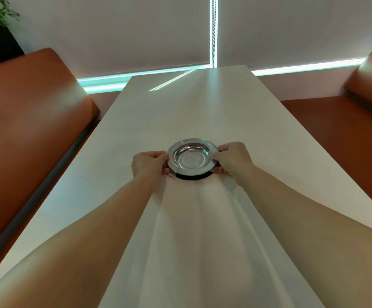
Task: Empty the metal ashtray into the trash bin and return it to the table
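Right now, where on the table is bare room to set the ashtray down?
Almost everywhere. The table is bare from the ashtray to its far end by the blinds, and along both edges facing the benches. The near strip between the forearms is bare too. Only the centre is taken, where the left hand and right hand grip the ashtray's rim.

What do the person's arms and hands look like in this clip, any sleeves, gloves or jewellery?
Both forearms are bare along all that shows, with no sleeve in view. The left hand and right hand wear no gloves. No watch, bracelet or ring can be seen on either wrist or on the fingers that show, and no markings stand out.
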Action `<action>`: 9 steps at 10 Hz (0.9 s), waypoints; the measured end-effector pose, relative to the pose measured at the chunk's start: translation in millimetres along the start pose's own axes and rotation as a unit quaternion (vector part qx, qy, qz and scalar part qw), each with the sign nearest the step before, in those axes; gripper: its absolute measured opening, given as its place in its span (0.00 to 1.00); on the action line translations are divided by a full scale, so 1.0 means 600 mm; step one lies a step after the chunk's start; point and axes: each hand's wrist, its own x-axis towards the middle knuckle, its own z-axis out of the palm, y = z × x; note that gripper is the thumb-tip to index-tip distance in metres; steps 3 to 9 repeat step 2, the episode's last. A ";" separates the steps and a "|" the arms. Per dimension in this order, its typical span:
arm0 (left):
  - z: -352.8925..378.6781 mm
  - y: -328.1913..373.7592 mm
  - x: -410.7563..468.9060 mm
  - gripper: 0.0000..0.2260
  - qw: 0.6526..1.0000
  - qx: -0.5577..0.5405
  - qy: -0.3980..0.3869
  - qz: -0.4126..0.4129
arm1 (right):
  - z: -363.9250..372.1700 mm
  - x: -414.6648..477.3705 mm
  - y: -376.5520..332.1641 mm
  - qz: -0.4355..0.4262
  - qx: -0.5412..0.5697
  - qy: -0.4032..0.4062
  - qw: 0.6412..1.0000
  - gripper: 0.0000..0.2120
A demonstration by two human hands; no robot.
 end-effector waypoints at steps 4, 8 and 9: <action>-0.049 0.011 -0.036 0.14 0.992 0.097 0.044 0.063 | -0.019 -0.031 -0.008 -0.032 -0.095 0.024 0.995 0.25; -0.049 0.011 -0.036 0.14 0.992 0.097 0.044 0.063 | -0.019 -0.031 -0.008 -0.032 -0.095 0.024 0.995 0.25; -0.049 0.011 -0.036 0.14 0.992 0.097 0.044 0.063 | -0.019 -0.031 -0.008 -0.032 -0.095 0.024 0.995 0.25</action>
